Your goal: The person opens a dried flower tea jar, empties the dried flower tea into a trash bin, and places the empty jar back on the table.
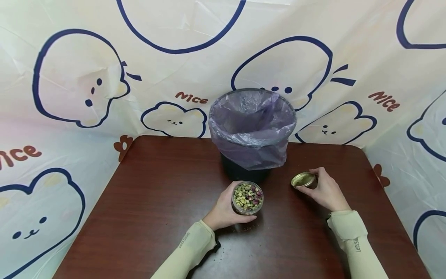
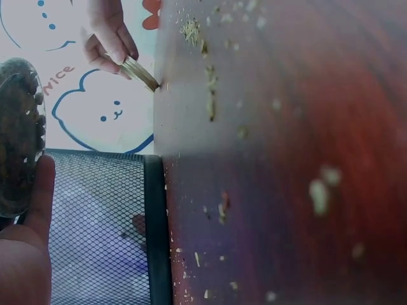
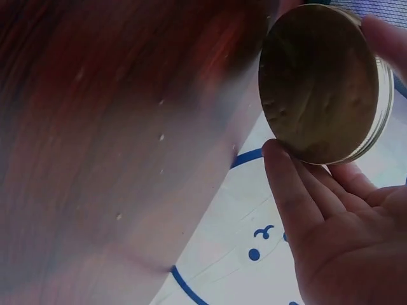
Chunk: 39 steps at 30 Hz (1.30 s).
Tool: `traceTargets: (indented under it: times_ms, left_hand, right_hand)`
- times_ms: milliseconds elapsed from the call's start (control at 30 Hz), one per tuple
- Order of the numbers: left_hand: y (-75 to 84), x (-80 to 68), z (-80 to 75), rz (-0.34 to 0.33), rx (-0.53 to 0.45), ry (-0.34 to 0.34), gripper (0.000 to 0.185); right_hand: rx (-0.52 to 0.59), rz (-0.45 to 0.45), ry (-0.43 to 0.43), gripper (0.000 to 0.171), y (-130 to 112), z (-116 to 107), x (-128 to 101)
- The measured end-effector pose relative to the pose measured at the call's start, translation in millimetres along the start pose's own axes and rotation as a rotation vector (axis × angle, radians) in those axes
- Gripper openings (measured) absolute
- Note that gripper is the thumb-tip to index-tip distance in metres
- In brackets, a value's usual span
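Note:
My left hand (image 1: 223, 211) grips a clear open jar (image 1: 247, 198) full of dried green and pink buds, standing on the dark wooden table (image 1: 156, 217) near its middle. In the left wrist view the jar (image 2: 19, 136) shows at the left edge against my palm (image 2: 25, 254). My right hand (image 1: 324, 190) holds a gold metal lid (image 1: 303, 179) by its rim, tilted, its edge touching the table to the right of the jar. The right wrist view shows the lid (image 3: 318, 82) between my thumb and fingers (image 3: 299, 190). The lid (image 2: 140, 73) also appears far off in the left wrist view.
A black mesh bin (image 1: 252, 128) lined with a purple plastic bag stands just behind the jar. Small crumbs (image 2: 210, 101) are scattered on the table. A cartoon-printed cloth (image 1: 87, 85) hangs behind and around the table.

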<state>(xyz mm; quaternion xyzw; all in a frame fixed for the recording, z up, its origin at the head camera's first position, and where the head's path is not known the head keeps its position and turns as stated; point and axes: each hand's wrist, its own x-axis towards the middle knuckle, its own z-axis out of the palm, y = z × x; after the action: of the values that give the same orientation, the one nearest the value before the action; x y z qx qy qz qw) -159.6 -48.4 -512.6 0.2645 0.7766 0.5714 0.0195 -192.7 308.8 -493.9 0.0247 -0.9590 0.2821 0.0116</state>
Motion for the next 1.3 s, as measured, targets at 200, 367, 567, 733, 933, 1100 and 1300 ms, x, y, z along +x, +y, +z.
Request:
traceTargets:
  times_ms: [200,367,567,733,933,1100,1300]
  left_hand:
    - [0.4,3.0,-0.7,-0.011,-0.014,-0.014,0.09]
    - [3.3,4.5,-0.5,-0.016,-0.022,-0.028,0.089]
    - [4.5,4.9,-0.6,-0.01,-0.027,-0.038,0.091]
    - [4.4,5.1,-3.0,-0.003,-0.021,-0.033,0.093]
    - [5.0,5.3,-6.0,-0.003,-0.027,-0.02,0.092]
    - [5.1,4.2,-7.8,-0.022,-0.032,-0.014,0.091]
    - [5.6,3.3,-8.1,-0.019,-0.03,-0.002,0.092]
  right_hand:
    - [-0.007,0.011,-0.049,0.081,6.5,2.4,2.1]
    - [-0.024,-0.012,-0.071,0.081,10.6,6.5,2.4]
    - [-0.089,-0.046,-0.085,0.086,10.4,10.7,3.5]
    - [-0.139,-0.083,-0.076,0.084,9.1,13.3,3.8]
    - [-0.162,-0.089,-0.08,0.087,9.5,15.4,3.0]
    - [-0.157,-0.073,-0.097,0.097,9.1,15.6,3.4]
    - [-0.123,-0.093,-0.028,0.086,2.7,12.9,3.7]
